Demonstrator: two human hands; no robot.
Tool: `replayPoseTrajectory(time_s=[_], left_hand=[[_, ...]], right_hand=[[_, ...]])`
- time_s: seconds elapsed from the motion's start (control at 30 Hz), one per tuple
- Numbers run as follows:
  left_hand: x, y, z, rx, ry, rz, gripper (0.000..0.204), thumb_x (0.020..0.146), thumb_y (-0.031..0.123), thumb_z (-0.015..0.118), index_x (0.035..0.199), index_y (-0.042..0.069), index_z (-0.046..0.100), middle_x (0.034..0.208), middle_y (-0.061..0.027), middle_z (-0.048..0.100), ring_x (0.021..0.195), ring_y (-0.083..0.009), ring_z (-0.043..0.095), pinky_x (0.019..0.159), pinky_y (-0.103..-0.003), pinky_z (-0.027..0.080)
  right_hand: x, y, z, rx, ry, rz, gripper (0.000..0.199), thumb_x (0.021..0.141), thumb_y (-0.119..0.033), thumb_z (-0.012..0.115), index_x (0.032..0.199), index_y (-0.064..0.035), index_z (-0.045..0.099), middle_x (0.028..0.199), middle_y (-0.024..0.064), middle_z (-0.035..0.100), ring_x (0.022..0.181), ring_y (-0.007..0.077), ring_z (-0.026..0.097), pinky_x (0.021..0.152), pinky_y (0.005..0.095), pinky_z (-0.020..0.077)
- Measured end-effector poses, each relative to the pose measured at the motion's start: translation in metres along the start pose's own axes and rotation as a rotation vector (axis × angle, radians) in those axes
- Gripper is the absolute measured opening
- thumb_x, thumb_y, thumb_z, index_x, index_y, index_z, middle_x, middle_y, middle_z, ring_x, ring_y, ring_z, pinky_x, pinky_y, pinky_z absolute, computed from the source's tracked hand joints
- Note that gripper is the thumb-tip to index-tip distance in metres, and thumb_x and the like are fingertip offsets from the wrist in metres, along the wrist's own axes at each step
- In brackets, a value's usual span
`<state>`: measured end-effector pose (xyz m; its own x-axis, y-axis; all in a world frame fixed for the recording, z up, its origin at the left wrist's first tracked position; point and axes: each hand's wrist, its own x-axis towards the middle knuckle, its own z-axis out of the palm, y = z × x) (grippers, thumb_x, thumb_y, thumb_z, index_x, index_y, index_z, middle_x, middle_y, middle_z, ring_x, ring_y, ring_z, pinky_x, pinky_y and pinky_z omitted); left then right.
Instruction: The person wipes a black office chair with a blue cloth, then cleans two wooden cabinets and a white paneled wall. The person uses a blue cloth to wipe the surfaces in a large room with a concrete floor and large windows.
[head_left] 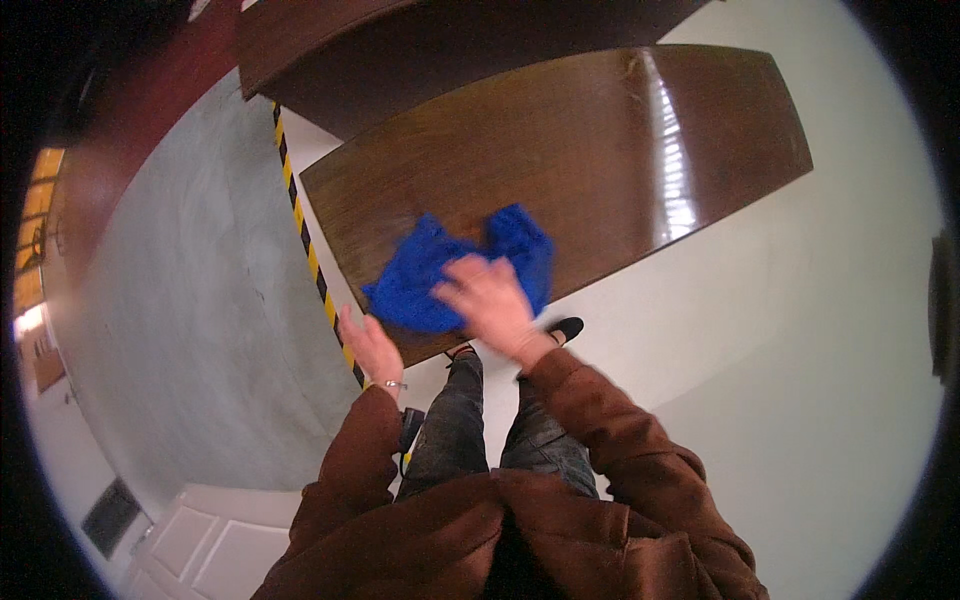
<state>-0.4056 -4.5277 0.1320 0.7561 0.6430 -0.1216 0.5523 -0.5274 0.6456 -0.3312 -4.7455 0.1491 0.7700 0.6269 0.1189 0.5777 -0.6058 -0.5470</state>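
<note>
A crumpled blue cloth [415,275] is spread over the near left end of a glossy dark-brown wooden tabletop [570,140]. Over the cloth's near side lies my right hand [490,305], slightly smeared by motion, its fingers stretched out and apart; whether it presses on the fabric is hard to tell. My left hand [372,353] is raised off the table's near left corner with fingers extended and nothing in it. A thin bracelet [394,384] circles that wrist.
Behind the tabletop stands another dark-brown wooden piece [400,70]. Yellow-and-black striped tape [305,235] runs along the floor to the left, bordering a grey floor area [215,270]. A pale panelled piece [215,540] is at lower left. My feet stand by the table's near edge.
</note>
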Motion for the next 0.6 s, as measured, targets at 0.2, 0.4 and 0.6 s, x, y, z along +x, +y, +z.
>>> replayPoseTrajectory(time_s=[0.2, 0.4, 0.6], left_hand=[[-0.023, 0.028, 0.036, -0.039, 0.000, -0.112, 0.058, 0.096, 0.022, 0.048, 0.145, -0.004, 0.028, 0.142, -0.0261, 0.042, 0.128, -0.0411, 0.044, 0.108, -0.045, 0.035], [-0.023, 0.035, 0.022, -0.112, -0.065, -0.139, 0.056, 0.096, 0.022, 0.047, 0.143, -0.004, 0.031, 0.138, -0.0272, 0.045, 0.123, -0.0430, 0.048, 0.103, -0.046, 0.040], [-0.017, 0.026, 0.006, -0.191, -0.092, -0.083, 0.059, 0.093, 0.027, 0.049, 0.141, -0.004, 0.032, 0.129, -0.0294, 0.050, 0.115, -0.0469, 0.051, 0.098, -0.050, 0.042]], right_hand=[[0.026, 0.132, -0.070, -0.499, 0.453, 0.828, 0.048, 0.082, -0.026, 0.069, 0.128, -0.0147, 0.059, 0.144, 0.0220, 0.042, 0.137, 0.0412, 0.034, 0.105, 0.0644, 0.0293], [0.099, 0.024, 0.002, -0.372, 0.173, 0.362, 0.065, 0.074, -0.032, 0.077, 0.132, -0.0160, 0.054, 0.148, 0.0205, 0.038, 0.140, 0.0421, 0.030, 0.107, 0.0671, 0.0251], [0.075, -0.063, 0.014, -0.053, -0.131, -0.085, 0.075, 0.065, -0.019, 0.081, 0.134, -0.0253, 0.054, 0.147, 0.0149, 0.040, 0.138, 0.0358, 0.033, 0.108, 0.0617, 0.0271]])
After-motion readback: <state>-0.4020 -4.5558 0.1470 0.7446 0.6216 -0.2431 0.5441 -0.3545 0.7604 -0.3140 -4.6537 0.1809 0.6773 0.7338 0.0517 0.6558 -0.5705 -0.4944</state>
